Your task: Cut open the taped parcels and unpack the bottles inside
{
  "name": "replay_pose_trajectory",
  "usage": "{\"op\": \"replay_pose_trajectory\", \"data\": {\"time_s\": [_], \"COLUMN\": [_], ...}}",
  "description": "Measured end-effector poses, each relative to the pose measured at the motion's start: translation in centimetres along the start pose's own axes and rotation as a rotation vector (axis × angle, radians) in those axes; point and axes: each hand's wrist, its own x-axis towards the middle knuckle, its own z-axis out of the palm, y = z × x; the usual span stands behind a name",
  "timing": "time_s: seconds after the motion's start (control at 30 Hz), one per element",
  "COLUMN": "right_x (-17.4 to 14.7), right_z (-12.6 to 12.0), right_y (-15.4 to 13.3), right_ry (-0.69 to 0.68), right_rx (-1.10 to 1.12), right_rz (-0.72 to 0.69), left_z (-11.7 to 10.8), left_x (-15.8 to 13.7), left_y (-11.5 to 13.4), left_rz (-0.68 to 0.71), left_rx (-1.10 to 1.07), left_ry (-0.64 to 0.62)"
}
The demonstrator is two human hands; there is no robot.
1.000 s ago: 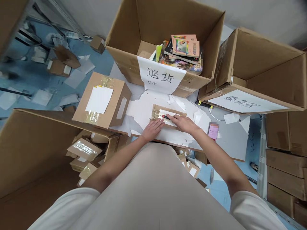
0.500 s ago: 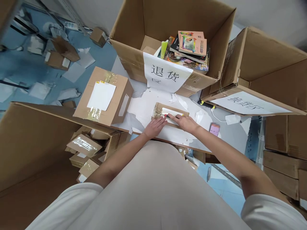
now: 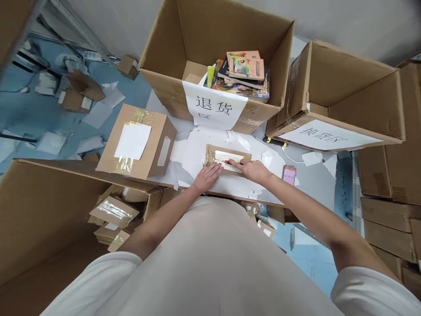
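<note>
A flat cardboard parcel (image 3: pixel 226 148) lies on the white-topped table, with clear tape over its left end and a white label (image 3: pixel 237 155) on top. My left hand (image 3: pixel 208 177) rests with fingers stretched out on the parcel's near left edge. In my right hand (image 3: pixel 255 170) is a small red-and-black tool that looks like a box cutter (image 3: pixel 227 162). Its tip is over the label, a little right of my left fingertips. My fingers cover most of it, and I cannot tell whether the blade is in the cardboard.
A tall carton (image 3: pixel 171 98) holding books (image 3: pixel 246 68) stands behind the parcel. Another open carton (image 3: pixel 292 118) is at right, near a phone (image 3: pixel 289 175). To the left sit a taped box (image 3: pixel 105 151) and a large carton (image 3: pixel 66 171). Paper scraps (image 3: pixel 240 141) litter the table.
The cutter and my right hand have shifted slightly right along the parcel, away from my left fingertips. My left hand stays on the parcel. The whole view has moved a little.
</note>
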Motion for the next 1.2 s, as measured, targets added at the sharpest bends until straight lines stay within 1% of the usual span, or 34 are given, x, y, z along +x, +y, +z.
{"op": "replay_pose_trajectory", "data": {"time_s": [0.17, 0.37, 0.5, 0.63, 0.73, 1.0, 1.2], "right_x": [-1.1, -1.8, -0.8, 0.9, 1.7, 1.8, 1.4], "right_z": [-0.5, -0.1, -0.1, -0.1, -0.2, -0.7, -0.9], "right_y": [-0.2, 0.5, 0.4, 0.0, -0.2, -1.4, -1.4], "right_ry": [0.017, 0.047, 0.100, 0.088, 0.080, 0.057, 0.034], "right_rx": [-0.037, 0.002, 0.027, 0.008, -0.017, -0.051, -0.034], "right_rz": [0.060, 0.024, -0.021, -0.060, -0.074, -0.040, -0.019], "left_z": [-0.2, 0.0, -0.1, -0.2, -0.3, -0.1, -0.3], "left_x": [-0.1, -0.4, -0.5, -0.7, -0.7, -0.6, -0.6], "left_y": [0.0, 0.1, 0.1, 0.3, 0.3, 0.0, -0.1], "left_rz": [0.016, 0.027, 0.041, 0.032, 0.023, 0.036, 0.043], "left_rx": [0.028, 0.039, 0.034, 0.033, 0.048, 0.056, 0.064], "left_ry": [-0.003, 0.003, -0.002, -0.026, -0.038, -0.046, -0.054]}}
